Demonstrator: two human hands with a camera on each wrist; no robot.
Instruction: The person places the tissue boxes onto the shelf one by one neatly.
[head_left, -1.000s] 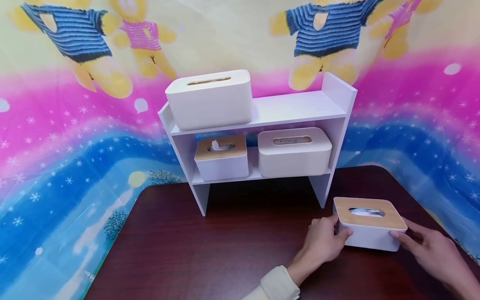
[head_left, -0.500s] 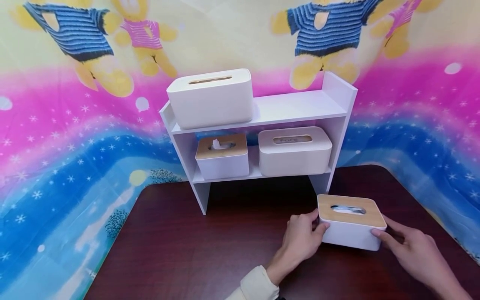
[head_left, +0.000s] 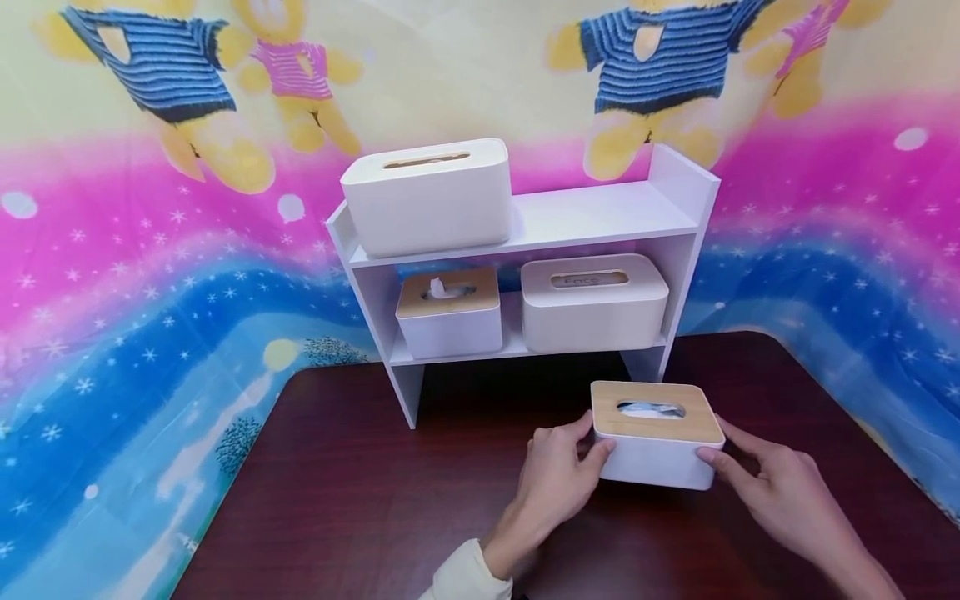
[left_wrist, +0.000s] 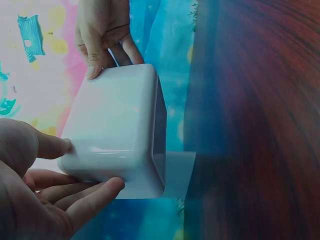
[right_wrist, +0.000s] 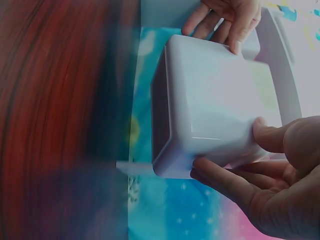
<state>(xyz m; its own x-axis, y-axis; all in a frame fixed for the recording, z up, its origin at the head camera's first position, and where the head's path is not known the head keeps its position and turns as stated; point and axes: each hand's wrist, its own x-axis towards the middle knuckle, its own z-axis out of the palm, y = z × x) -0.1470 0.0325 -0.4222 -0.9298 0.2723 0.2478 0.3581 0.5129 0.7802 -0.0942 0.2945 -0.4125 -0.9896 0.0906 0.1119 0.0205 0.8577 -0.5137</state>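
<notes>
Shifted leftward and lifted, tissue box [head_left: 656, 433] looks light, rigid, smooth-sided; left hand [head_left: 553, 479] and right hand [head_left: 772, 492] grasp its ends.

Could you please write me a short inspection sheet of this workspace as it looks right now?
Surface: dark red-brown wooden table, bare around the hands.
Job's things: small tissue box, white body with a wooden lid, tissue showing in the slot; whether it rests on the table or is lifted clear cannot be told.
Clutter: white shelf unit behind; large white box on its top level; wooden-lidded box and cream box on its lower level.
Grippers: left hand holds the box's left end, right hand its right end.
Cables: nothing seen.
Surroundings: colourful printed backdrop with cartoon bears and stars.
</notes>
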